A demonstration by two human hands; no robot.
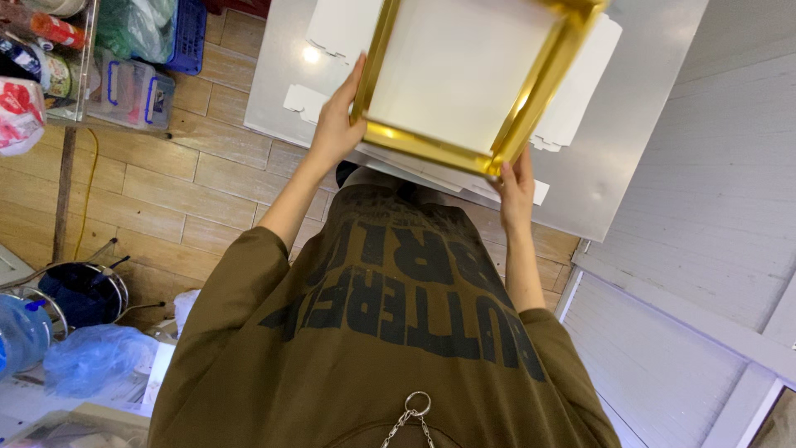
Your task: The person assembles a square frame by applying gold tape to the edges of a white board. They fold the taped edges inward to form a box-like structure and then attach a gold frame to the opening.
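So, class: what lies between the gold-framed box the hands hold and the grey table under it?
In the head view, flat white cardboard cutouts lie on the table beneath the box.

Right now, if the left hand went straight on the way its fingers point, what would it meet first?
The left hand points up along the gold box it grips. Ahead lies the flat white cardboard on the grey table, probably first, though depth is unclear.
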